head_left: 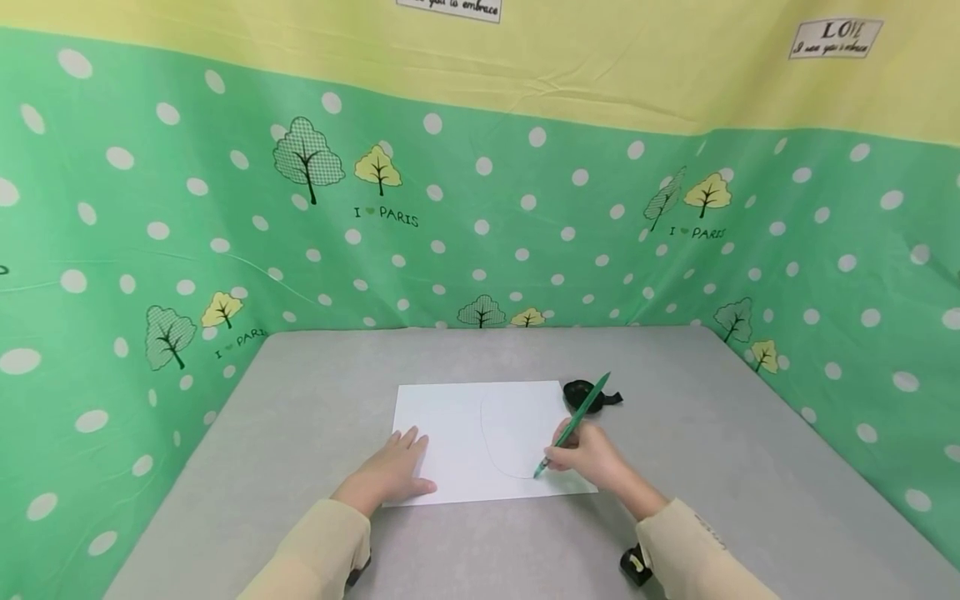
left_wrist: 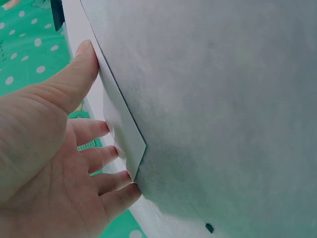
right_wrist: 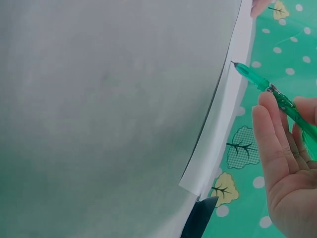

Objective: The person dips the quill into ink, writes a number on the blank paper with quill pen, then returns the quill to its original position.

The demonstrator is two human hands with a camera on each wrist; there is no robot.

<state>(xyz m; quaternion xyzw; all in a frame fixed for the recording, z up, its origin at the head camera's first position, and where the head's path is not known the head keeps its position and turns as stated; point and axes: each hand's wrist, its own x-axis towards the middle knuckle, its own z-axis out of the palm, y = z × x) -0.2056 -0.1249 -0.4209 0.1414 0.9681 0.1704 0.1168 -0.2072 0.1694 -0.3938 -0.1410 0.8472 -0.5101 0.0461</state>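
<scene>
A white sheet of paper [head_left: 450,408] lies on the grey table, with a thin curved line drawn on its right half. My right hand [head_left: 588,454] pinches a green pen [head_left: 581,412], its tip touching the paper at the lower end of that line. The right wrist view shows the pen [right_wrist: 255,78] between thumb and fingers, with its tip on the sheet [right_wrist: 218,119]. My left hand [head_left: 390,472] rests on the paper's left edge, fingers spread. In the left wrist view the left hand's fingertips [left_wrist: 118,152] touch the sheet [left_wrist: 119,116].
A black round object with a short tab [head_left: 579,395] sits at the paper's upper right corner. The grey table [head_left: 322,375] is bounded by a green dotted cloth [head_left: 480,250] at the back and sides. A small black device [head_left: 635,567] is by the right sleeve.
</scene>
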